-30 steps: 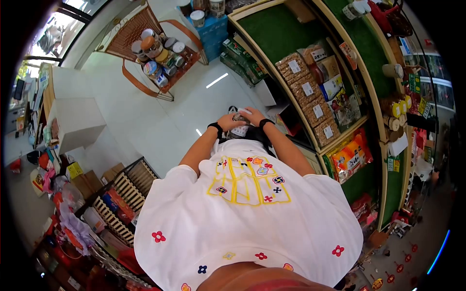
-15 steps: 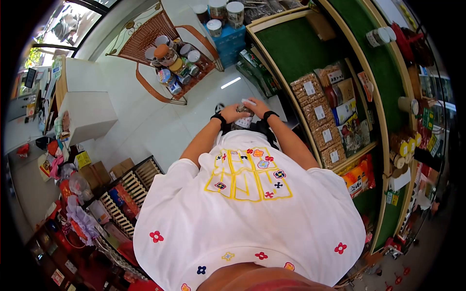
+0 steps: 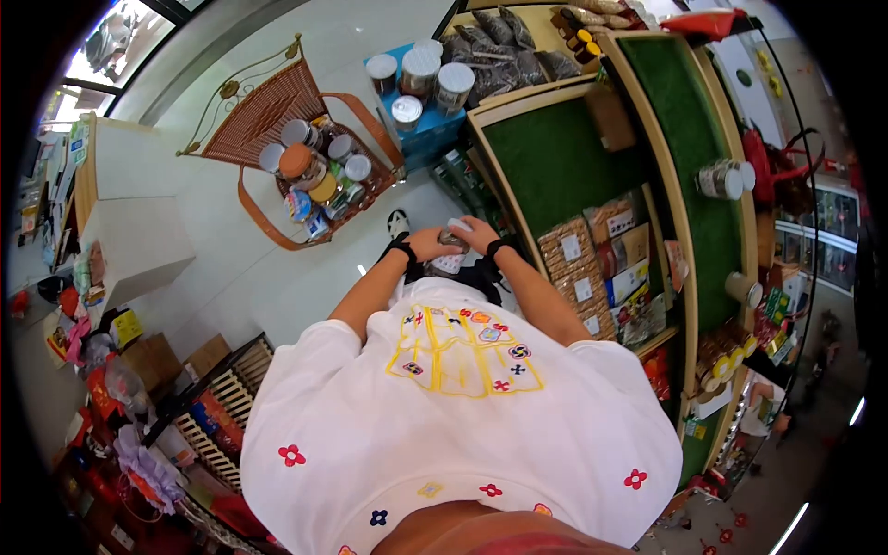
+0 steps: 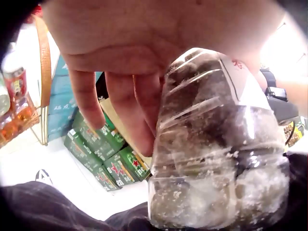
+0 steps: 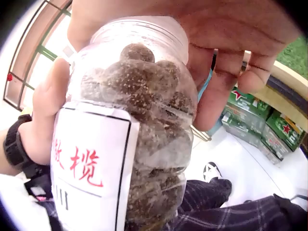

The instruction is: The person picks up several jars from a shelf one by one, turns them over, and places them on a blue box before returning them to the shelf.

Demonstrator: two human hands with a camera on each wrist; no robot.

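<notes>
A clear plastic jar (image 5: 130,134) of dark sugar-dusted balls is held in front of the person's waist. It carries a white label with red characters. My left hand (image 3: 430,244) grips its side, fingers (image 4: 120,96) curled round the clear wall (image 4: 216,149). My right hand (image 3: 474,231) grips the jar at its far end, fingers (image 5: 226,62) wrapped over it. Both wrists wear black bands. In the head view the jar (image 3: 451,242) shows only as a small patch between the two hands.
A wicker stand (image 3: 314,171) of jars is ahead on the left, with blue crates (image 3: 421,102) topped by jars behind it. Green shelves (image 3: 592,250) of bagged snacks curve along the right. Green beer cartons (image 4: 103,159) sit on the white floor. Racks (image 3: 213,388) stand at lower left.
Both hands keep their hold on the jar. The person has moved along the shelves, so the wicker stand and blue crates now lie closer ahead.
</notes>
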